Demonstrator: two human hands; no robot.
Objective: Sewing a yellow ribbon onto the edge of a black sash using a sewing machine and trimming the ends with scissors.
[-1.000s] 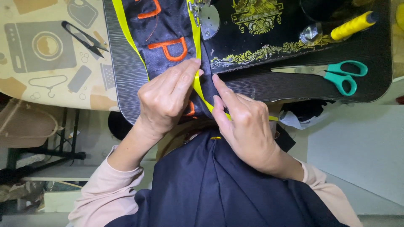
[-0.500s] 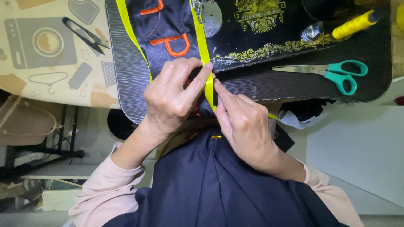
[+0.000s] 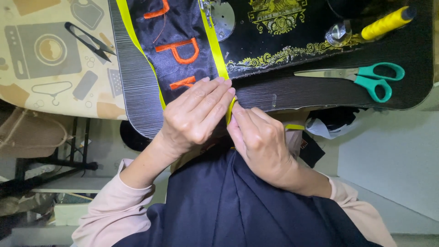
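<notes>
A dark navy satin sash (image 3: pixel 176 32) with orange embroidered letters and yellow ribbon edging (image 3: pixel 215 50) lies on the black sewing machine bed (image 3: pixel 274 50), running under the presser foot (image 3: pixel 208 7). My left hand (image 3: pixel 196 114) lies flat on the sash near the table's front edge, fingertips against the yellow edging. My right hand (image 3: pixel 260 137) pinches that edging between thumb and fingers just right of the left hand. The part of the sash below my hands is hidden.
Teal-handled scissors (image 3: pixel 366 75) lie on the dark table (image 3: pixel 132 87) at the right. A yellow thread spool (image 3: pixel 384 23) sits at the top right. Black thread snips (image 3: pixel 89 41) rest on the patterned cloth (image 3: pixel 41 59) at the left.
Both hands have slid down toward the table's front edge along the yellow edging. More of the orange lettering now shows above them.
</notes>
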